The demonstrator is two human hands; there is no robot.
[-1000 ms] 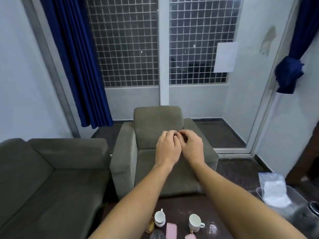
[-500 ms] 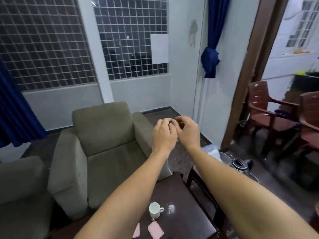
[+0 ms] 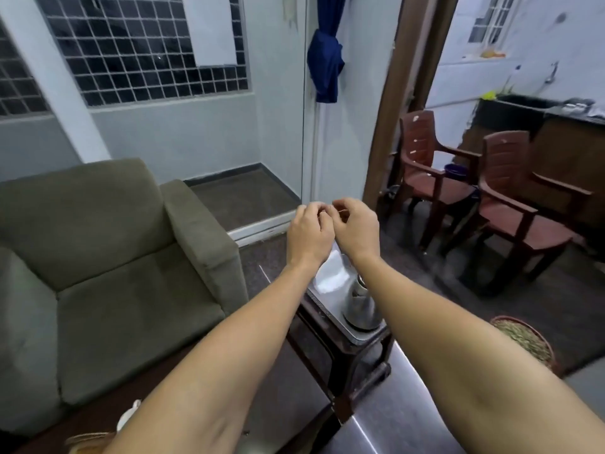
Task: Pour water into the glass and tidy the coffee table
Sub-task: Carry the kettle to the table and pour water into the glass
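View: swung right; steel jug (image 3: 359,308) on tray (image 3: 322,301) brought in, beside the worktop (image 3: 288,388).
Hands: left hand (image 3: 309,234) and right hand (image 3: 357,231) kept raised, fingertips curled together; anything pinched could not be told.
Glass: unseen; pouring judged unstarted.

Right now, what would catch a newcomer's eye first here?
The left hand and right hand, raised close together mid-frame, both curled. Below, between the forearms, a steel jug stands on a tray. An olive armchair fills the left; two brown plastic chairs stand at right.
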